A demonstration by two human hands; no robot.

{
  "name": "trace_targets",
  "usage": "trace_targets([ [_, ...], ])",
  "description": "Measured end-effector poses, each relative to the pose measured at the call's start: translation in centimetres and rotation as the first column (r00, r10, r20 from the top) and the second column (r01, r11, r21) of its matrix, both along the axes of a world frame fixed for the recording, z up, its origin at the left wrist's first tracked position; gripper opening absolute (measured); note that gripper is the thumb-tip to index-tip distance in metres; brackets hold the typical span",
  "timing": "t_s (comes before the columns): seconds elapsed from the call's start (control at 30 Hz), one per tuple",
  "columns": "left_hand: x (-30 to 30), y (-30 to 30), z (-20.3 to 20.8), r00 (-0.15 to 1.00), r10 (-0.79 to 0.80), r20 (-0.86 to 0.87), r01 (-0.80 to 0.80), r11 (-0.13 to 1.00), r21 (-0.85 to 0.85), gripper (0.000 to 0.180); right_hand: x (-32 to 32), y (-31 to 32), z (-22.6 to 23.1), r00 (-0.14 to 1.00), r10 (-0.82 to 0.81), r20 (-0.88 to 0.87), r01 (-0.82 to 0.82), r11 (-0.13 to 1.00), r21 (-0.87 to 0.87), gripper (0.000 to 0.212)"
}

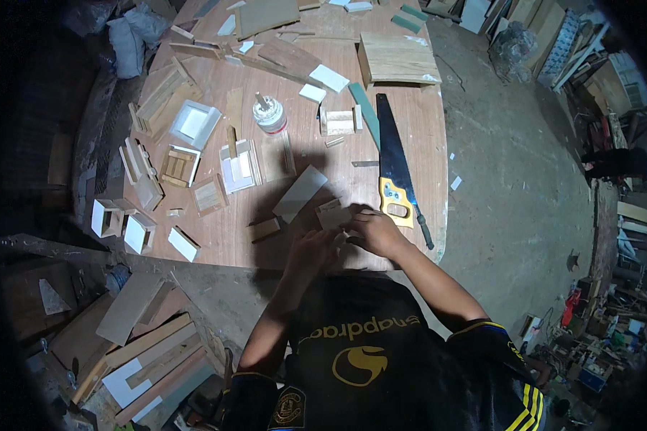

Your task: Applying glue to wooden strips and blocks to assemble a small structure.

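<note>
A small pale board piece [332, 215] is between my two hands, close to the table's near edge. My left hand [318, 248] is closed on its lower left side, mostly in shadow. At the piece's right side, my right hand [372, 231] has its fingers bent and closed on it. Beyond them lies a flat white rectangular panel [300, 192], set at a slant. A short wooden block [264, 230] rests left of my hands. The handsaw [394, 154] with a yellow handle lies to the right, blade pointing away from me.
An open tub of white paste [269, 115] with a stick in it stands mid-table. Small wooden boxes and frames [180, 167] crowd the left side. A larger wooden box [399, 59] sits at the far right. Wood offcuts [154, 359] are piled on the floor at lower left.
</note>
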State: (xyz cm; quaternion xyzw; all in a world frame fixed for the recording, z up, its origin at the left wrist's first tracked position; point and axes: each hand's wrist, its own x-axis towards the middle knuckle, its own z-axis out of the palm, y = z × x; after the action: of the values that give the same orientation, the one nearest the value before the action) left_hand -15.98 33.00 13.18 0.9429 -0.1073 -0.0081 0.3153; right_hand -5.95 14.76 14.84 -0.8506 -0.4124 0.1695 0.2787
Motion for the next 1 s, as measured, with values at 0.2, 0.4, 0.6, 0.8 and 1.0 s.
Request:
trace_targets([
  [0.2,-1.2,-1.3,-1.7,0.992,0.105,-0.064,-0.106,0.994,-0.008,0.036,-1.4,-2.0,-3.1,0.998,-0.039,-0.04,0.042,0.996,0.079,0.023],
  [0.4,-2.6,-1.8,-4.2,0.986,0.145,-0.078,-0.146,0.989,0.002,0.04,-2.8,-2.7,-5.4,0.991,-0.103,-0.085,0.112,0.989,0.1,0.019],
  [0.6,-3.1,-2.3,-6.2,0.977,0.209,-0.043,-0.212,0.97,-0.116,0.034,-3.9,-3.2,-6.7,0.99,-0.118,-0.077,0.127,0.985,0.118,0.021],
  [0.8,-5.4,-2.8,-9.5,0.922,0.38,-0.081,-0.388,0.912,-0.135,0.047,-4.2,-3.5,-8.0,0.98,-0.191,-0.051,0.197,0.965,0.173,0.025],
  [1.0,-5.6,-2.9,-11.9,0.917,0.391,-0.073,-0.398,0.902,-0.168,0.045,-4.4,-3.5,-9.0,0.974,-0.217,-0.064,0.225,0.957,0.181,0.025],
])
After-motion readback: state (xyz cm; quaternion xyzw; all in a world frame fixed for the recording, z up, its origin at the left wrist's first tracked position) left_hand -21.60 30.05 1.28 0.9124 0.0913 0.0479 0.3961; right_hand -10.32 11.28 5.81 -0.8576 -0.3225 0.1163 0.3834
